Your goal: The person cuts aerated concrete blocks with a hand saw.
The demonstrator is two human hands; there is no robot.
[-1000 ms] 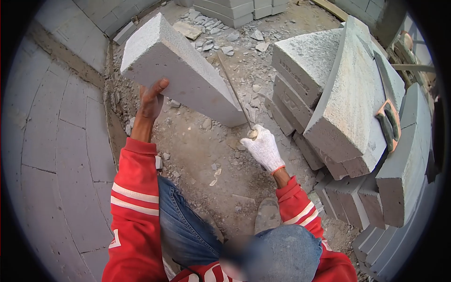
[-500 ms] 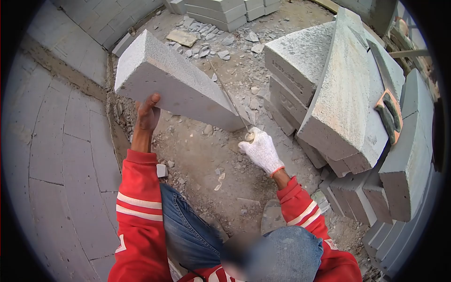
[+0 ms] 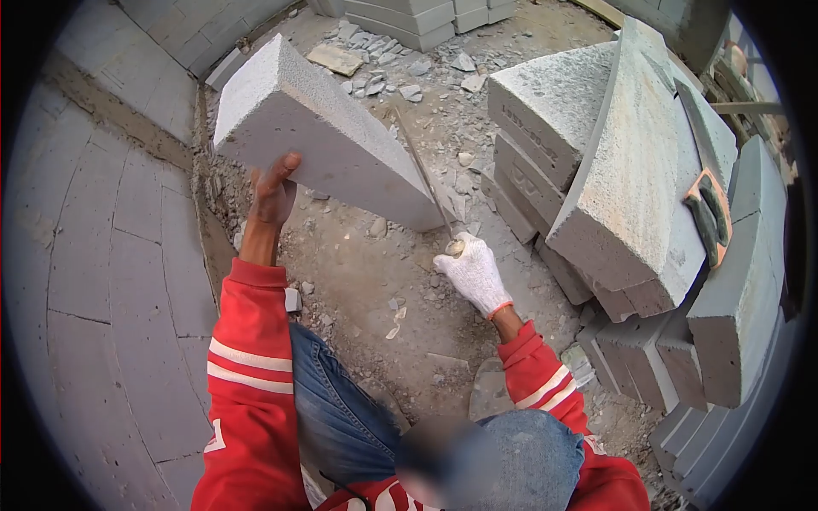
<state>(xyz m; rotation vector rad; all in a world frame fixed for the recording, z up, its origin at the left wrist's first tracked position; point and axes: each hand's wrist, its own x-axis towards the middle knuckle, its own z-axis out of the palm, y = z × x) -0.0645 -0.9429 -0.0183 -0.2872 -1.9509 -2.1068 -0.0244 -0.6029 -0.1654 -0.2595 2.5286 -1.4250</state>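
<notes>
A large light-grey concrete block stands tilted, its near-left end raised and its narrower-looking end low, close to my right hand. My bare left hand is closed on the block's lower edge, with the thumb against its side; the other fingers are partly hidden. My right hand, in a white knitted glove, is wrapped round the handle of a tool with a long thin metal blade. That blade points away from me along the block's right side; whether it touches cannot be made out.
Stacked grey blocks rise on the right, with a handsaw lying on them. More blocks stand at the back, near broken rubble. A block wall runs along the left. Small debris covers the dirt floor.
The block's raised end and my left hand have moved slightly up and to the right. My right hand stays near the low end, still gripping the tool. The view has shifted a little.
</notes>
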